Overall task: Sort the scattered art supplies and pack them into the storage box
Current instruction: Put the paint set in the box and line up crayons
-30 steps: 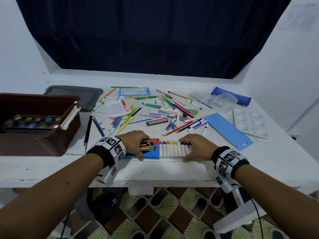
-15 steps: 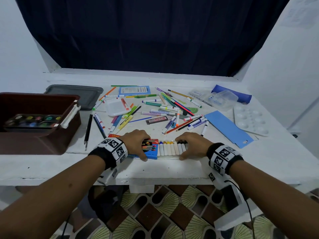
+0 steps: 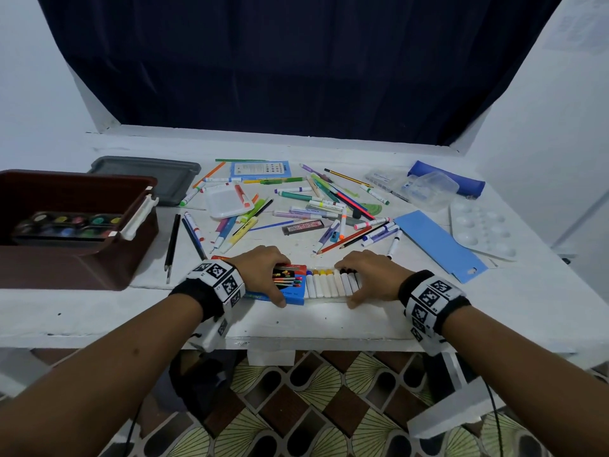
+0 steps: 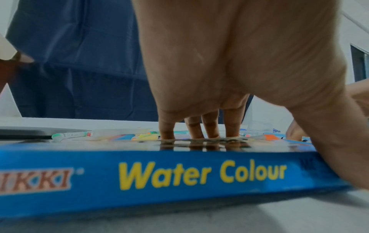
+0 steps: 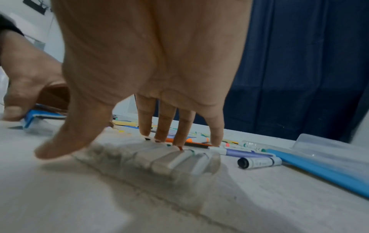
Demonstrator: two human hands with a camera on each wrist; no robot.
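A blue "Water Colour" box lies at the table's front edge. My left hand grips it, thumb on the near side and fingers over the far edge. A tray of white paint tubes sticks out of the box's right end. My right hand holds that tray, thumb at its near edge and fingertips on the caps. The brown storage box stands at the left with a round-pan paint set inside.
Several markers, pens and pencils lie scattered mid-table. A grey lid sits behind the storage box. At the right are a blue card, a white mixing palette, a clear container and a blue pouch.
My right hand has shifted left with the tube tray, which has slid a little further into the blue box. The left hand has stayed on the box.
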